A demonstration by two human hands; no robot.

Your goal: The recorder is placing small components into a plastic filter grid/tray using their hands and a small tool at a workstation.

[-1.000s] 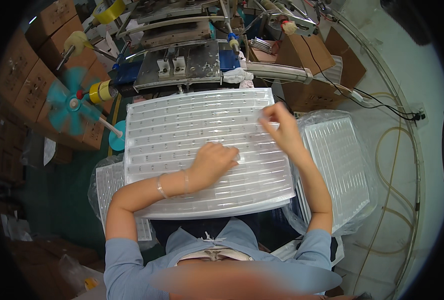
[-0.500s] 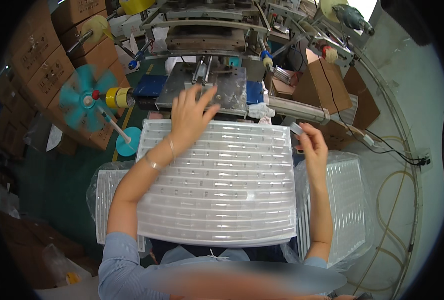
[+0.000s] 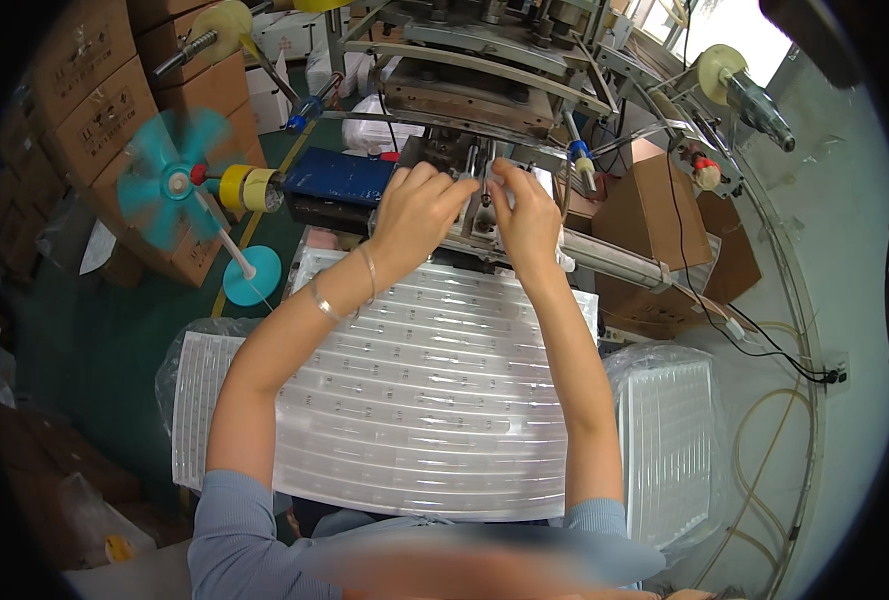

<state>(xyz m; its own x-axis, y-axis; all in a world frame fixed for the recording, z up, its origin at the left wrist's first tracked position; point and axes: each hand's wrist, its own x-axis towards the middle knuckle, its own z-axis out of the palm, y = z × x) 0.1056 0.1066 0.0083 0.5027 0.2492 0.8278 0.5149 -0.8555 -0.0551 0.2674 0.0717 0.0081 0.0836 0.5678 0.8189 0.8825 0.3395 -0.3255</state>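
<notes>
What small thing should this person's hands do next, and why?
Perhaps a slight fingertip adjustment at the metal rods: the left hand and right hand are close together there, fingers bent in toward each other over the machine. What they pinch, if anything, is too small to tell.

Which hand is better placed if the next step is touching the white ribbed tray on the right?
Probably the right hand: its forearm is nearest that white ribbed tray. The left hand is farther over, with that forearm between.
</notes>
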